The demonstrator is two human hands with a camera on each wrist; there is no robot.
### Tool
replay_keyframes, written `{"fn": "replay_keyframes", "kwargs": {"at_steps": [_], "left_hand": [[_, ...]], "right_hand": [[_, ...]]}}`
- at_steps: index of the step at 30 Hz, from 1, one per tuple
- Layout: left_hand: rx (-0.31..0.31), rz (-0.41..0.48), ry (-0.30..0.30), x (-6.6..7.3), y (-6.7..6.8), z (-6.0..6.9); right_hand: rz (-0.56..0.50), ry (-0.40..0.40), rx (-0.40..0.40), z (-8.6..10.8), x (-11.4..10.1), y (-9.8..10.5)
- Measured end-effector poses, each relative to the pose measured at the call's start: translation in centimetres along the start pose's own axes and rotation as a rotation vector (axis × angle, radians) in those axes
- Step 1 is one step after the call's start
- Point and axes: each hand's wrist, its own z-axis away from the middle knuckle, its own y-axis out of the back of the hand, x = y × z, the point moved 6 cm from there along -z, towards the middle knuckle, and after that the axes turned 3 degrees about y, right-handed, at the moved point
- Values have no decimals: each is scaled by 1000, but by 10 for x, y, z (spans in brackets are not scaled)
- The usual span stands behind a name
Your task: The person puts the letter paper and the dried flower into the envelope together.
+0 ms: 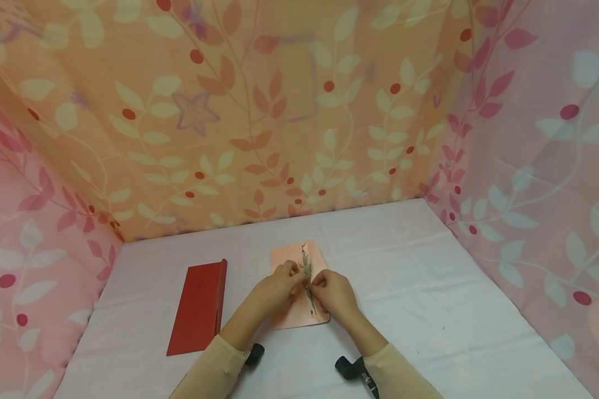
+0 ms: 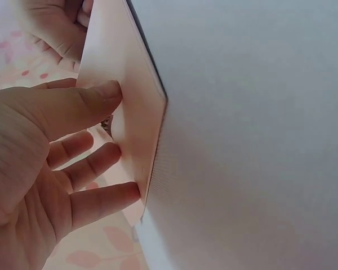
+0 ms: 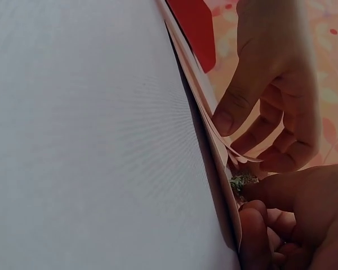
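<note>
A peach paper card [image 1: 295, 320] lies on the white-covered table, layered at its edge. Along its middle runs a narrow opening that shows a greenish-brown dried sprig [image 1: 306, 263]. My left hand [image 1: 279, 285] pinches a raised paper edge on the card's left side, thumb [image 2: 98, 101] on the paper. From the other side my right hand [image 1: 335, 293] has its fingers curled in at the opening, pinching at the sprig. In the right wrist view, a green bit of the sprig [image 3: 241, 183] shows beside the right fingers; their exact contact is partly hidden.
A flat red folder or envelope [image 1: 194, 310] lies left of the card, with a raised strip along its right edge. White cloth [image 1: 404, 266] covers the table. Patterned fabric [image 1: 259, 111] hangs behind and at both sides. Black wrist devices [image 1: 348, 367] sit under the forearms.
</note>
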Motion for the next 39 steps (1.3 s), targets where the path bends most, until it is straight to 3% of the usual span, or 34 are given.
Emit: {"fn": "replay_keyframes", "kwargs": {"at_steps": [11,20,26,35,39], "left_hand": [[13,26,11,0,0,0],[10,44,16,-1,-2,0],[-5,42,20,-2,-5,0],[25,74,-11,2,0,1],[16,75,-5,3,2,1]], "right_hand": [[77,22,54,2,-2,2],[65,11,3,2,-2,-2],[116,-16,24,0,-2,-1],[47,-58,54,5,-5,3],[-15,-82,26,5,-4,3]]}}
